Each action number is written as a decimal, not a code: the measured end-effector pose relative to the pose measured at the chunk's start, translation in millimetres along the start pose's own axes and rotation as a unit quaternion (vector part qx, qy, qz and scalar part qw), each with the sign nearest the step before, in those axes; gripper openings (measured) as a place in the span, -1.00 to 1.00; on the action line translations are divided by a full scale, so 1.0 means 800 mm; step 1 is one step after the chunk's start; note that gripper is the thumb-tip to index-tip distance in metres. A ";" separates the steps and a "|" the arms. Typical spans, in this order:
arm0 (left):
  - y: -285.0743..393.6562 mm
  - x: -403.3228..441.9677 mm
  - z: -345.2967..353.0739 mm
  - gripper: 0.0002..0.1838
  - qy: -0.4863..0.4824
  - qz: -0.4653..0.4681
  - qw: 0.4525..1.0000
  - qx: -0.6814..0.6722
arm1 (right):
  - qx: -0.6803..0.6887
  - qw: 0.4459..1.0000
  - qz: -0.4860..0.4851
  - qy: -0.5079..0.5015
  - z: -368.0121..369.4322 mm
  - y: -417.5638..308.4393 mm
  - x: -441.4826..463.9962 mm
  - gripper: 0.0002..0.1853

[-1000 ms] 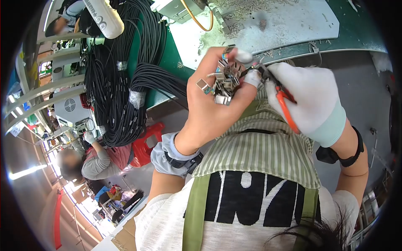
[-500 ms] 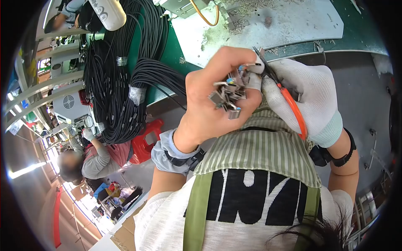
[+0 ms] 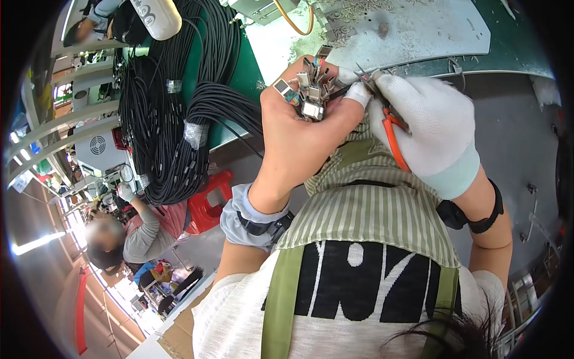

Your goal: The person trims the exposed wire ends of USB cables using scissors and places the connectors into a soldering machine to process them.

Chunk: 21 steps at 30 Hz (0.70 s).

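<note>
My left hand (image 3: 281, 137), bare except for white covers on thumb and index finger, is closed around a bunch of cable connectors (image 3: 312, 93). Their metal shells fan out above the palm, some with small green boards and coloured wires showing. In my white-gloved right hand (image 3: 433, 119) is a pair of pliers (image 3: 391, 137) with orange handles and thin dark jaws. The jaws are close to the tips of my left thumb and index finger, where a dark cable end shows. Whether the jaws touch it I cannot tell.
Thick bundles of black cable (image 3: 215, 107) hang over the green table (image 3: 250, 72) at left. A white board (image 3: 412, 36) strewn with small scraps lies ahead, beside a grey machine (image 3: 257, 11). A red stool (image 3: 210, 203) and a seated person (image 3: 143, 230) are farther left.
My left hand has turned and shifted slightly, so the connectors now point upward and show more clearly. My right hand has moved a little left and down with the pliers.
</note>
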<state>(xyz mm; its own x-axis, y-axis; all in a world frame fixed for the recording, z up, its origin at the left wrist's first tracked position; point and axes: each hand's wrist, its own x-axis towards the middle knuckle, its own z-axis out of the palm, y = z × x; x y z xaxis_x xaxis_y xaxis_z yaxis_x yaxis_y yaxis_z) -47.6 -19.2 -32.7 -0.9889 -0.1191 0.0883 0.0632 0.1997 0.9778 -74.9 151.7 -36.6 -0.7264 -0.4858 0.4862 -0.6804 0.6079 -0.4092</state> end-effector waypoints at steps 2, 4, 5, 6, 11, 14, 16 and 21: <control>0.005 0.003 -0.001 -0.85 -0.015 -0.092 0.994 -0.061 | 0.199 0.969 0.109 -0.095 -0.006 -0.001 0.000 -0.89; 0.004 0.006 -0.006 -0.86 -0.020 -0.140 0.986 -0.090 | 0.297 0.930 0.161 -0.143 -0.005 0.002 -0.003 -0.86; 0.002 0.007 -0.013 -0.88 -0.025 -0.160 0.983 -0.091 | 0.317 0.926 0.158 -0.133 -0.002 0.004 -0.008 -0.85; -0.002 0.009 -0.020 -0.91 -0.029 -0.180 0.979 -0.091 | 0.336 0.921 0.154 -0.123 0.000 0.007 -0.013 -0.83; -0.059 0.050 -0.075 -0.97 -0.053 -0.250 0.941 -0.224 | 0.364 0.866 0.313 -0.136 -0.012 0.031 -0.002 -0.75; -0.073 0.083 -0.066 -0.94 -0.068 -0.231 0.923 -0.299 | 0.373 0.848 0.343 -0.159 0.001 0.033 0.035 -0.71; -0.077 0.100 -0.061 -0.92 -0.088 -0.225 0.924 -0.297 | 0.377 0.839 0.356 -0.166 0.016 0.045 0.059 -0.69; -0.073 0.125 -0.056 -0.88 -0.163 -0.214 0.927 -0.262 | 0.424 0.823 0.318 -0.203 0.044 0.072 0.093 -0.70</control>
<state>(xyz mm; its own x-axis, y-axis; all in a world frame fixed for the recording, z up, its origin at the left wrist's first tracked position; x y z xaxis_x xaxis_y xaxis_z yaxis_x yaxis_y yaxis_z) -144.2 -86.5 -72.4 -0.9208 0.2387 -0.3085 -0.3730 -0.3078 0.8753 -171.6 128.9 -51.3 -0.8171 -0.5138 -0.2616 0.1518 0.2460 -0.9573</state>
